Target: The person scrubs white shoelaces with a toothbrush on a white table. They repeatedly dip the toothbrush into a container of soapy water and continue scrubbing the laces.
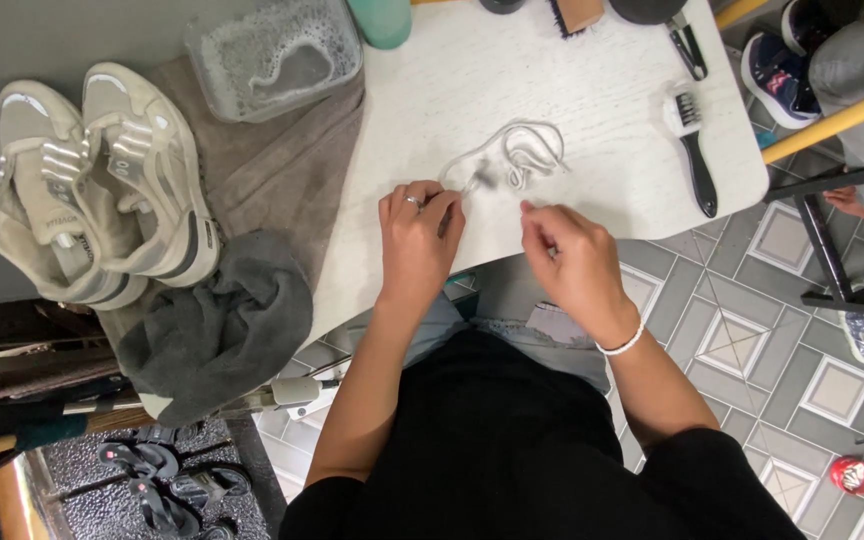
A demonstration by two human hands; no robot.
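Clearly, with our left hand (417, 235) and right hand (574, 262) pinching ends of the thin white shoelace (514, 155) coiled on the white wooden table (592, 90), we risked knotting it by pulling unevenly.

Open white tabletop (592, 90) between the shoelace (512, 155) and the far edge. Hemmed in at left by a soapy tub (272, 55), brown towel (272, 170), grey cloth (222, 325) and a pair of sneakers (102, 180). Blocked at right by a black-handled brush (694, 150); along the far edge, a green cup (382, 20).
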